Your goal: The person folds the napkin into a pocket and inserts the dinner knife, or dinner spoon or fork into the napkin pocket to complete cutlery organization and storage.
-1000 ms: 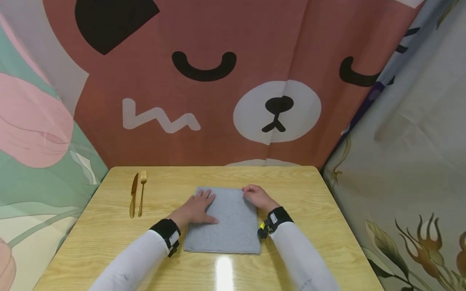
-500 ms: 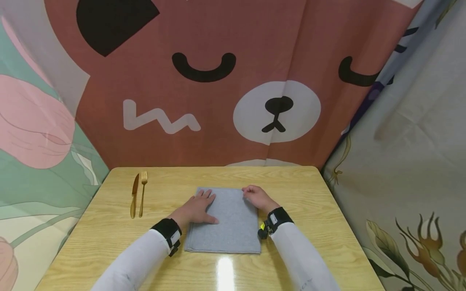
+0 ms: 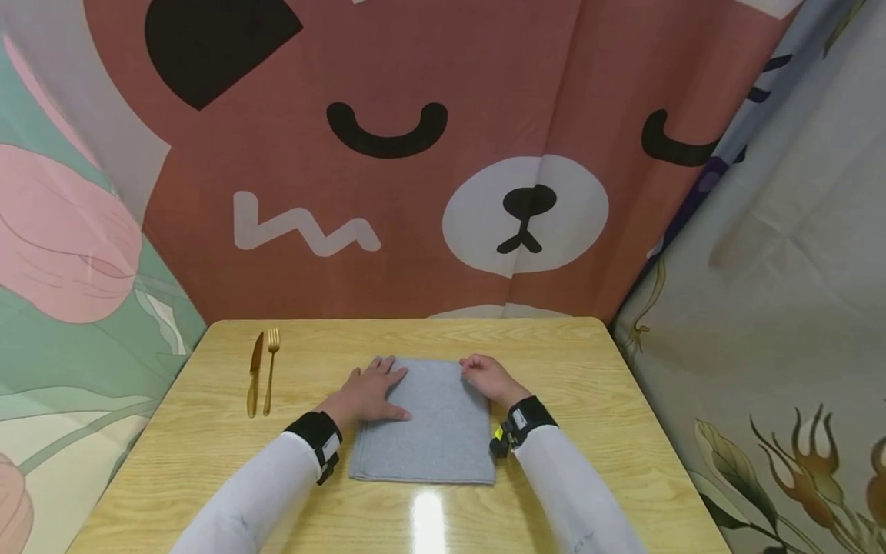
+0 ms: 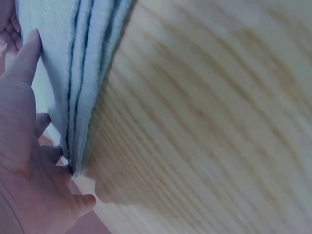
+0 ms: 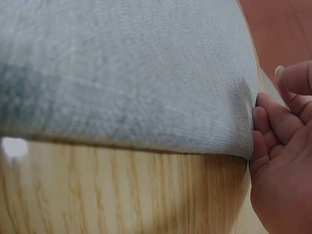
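Observation:
In the head view a folded light grey cloth (image 3: 443, 431) lies flat on the wooden table, its sides lined up in a rough rectangle. My left hand (image 3: 370, 394) rests on its far left part, fingers extended and thumb pointing inward. Stacked layers of the cloth (image 4: 87, 73) show along that side in the left wrist view. At the far right corner my right hand (image 3: 490, 378) holds the edge with curled fingers. Small creases run toward those fingers (image 5: 263, 146) in the right wrist view, where the thumb stands apart from them.
A gold knife (image 3: 254, 375) and a gold fork (image 3: 270, 371) lie side by side at the left of the table (image 3: 567, 346). Behind the table's far edge hangs a bear-print curtain (image 3: 415, 285); patterned curtains flank both sides.
My left hand has shifted slightly left and away from me on the cloth, its fingers now closer together. The right hand and the cloth have stayed in place.

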{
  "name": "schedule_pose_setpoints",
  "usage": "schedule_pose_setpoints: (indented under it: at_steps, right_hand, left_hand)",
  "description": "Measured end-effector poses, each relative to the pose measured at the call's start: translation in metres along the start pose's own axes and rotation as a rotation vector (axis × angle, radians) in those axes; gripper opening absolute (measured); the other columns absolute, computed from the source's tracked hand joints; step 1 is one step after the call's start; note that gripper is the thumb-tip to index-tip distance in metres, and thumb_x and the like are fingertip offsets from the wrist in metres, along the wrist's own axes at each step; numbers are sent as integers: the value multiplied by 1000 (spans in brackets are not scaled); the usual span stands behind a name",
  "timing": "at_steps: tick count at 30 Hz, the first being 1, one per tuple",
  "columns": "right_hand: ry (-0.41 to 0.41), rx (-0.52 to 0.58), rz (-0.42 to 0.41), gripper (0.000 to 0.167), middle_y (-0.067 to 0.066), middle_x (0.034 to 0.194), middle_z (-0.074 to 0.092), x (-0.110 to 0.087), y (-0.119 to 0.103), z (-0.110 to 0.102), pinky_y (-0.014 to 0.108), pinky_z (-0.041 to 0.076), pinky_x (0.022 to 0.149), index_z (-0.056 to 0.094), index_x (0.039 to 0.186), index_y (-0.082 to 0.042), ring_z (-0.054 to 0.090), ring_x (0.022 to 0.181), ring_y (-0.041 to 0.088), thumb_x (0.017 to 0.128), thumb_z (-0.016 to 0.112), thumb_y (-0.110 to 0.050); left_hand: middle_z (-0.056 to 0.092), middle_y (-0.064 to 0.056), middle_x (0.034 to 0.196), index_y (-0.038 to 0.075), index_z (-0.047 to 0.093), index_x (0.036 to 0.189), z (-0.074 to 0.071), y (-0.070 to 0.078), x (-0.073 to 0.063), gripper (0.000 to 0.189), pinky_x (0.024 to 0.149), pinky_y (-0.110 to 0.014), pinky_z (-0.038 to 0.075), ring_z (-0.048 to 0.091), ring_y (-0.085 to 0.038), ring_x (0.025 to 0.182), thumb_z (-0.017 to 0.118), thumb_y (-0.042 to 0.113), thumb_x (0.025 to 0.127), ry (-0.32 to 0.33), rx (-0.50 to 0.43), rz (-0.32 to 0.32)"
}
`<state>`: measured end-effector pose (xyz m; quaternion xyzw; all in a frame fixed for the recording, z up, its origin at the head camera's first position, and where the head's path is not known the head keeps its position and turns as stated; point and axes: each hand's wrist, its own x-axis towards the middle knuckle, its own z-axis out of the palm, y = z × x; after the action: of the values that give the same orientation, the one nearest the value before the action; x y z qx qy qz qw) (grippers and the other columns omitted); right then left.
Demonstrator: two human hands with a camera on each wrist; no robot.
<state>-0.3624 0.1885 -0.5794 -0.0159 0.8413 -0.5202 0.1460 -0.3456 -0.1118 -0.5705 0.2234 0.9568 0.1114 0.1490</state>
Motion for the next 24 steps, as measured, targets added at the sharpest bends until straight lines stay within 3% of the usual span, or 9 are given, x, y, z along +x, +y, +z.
schedule_pose_setpoints:
  at_steps: [11, 16, 20, 24]
  right_hand:
    - [-32, -91, -59, 18, 14, 157, 51, -13, -6, 3, 58, 34, 121, 66, 95, -10, 41, 150, 37, 106, 55, -20]
    - [-103, -228, -146, 17, 15, 156, 51, -23, -6, 8, 56, 35, 121, 64, 90, -16, 41, 151, 36, 104, 57, -20]
    - [-189, -362, -219, 9, 17, 158, 49, -36, -6, 13, 56, 32, 123, 67, 101, -17, 39, 152, 38, 101, 58, -20]
    - [-280, -453, -208, 31, 15, 163, 42, -57, -13, 16, 58, 25, 126, 67, 129, -18, 29, 156, 40, 99, 60, -24]
  left_hand:
    - [19, -11, 173, 26, 30, 163, -3, -1, 0, 110, 121, -71, 19, 13, -44, 160, 66, 83, 76, 9, 18, -20]
    - [19, -10, 173, 26, 30, 163, -5, 0, -1, 112, 121, -72, 18, 14, -46, 159, 67, 84, 75, 10, 21, -46]
    - [18, -9, 174, 26, 28, 164, -4, 0, -1, 113, 122, -72, 15, 12, -45, 159, 66, 85, 75, -4, 17, -62]
    - [18, -9, 174, 27, 29, 163, -4, 2, 0, 113, 122, -73, 13, 12, -46, 159, 67, 85, 74, -7, 11, -70]
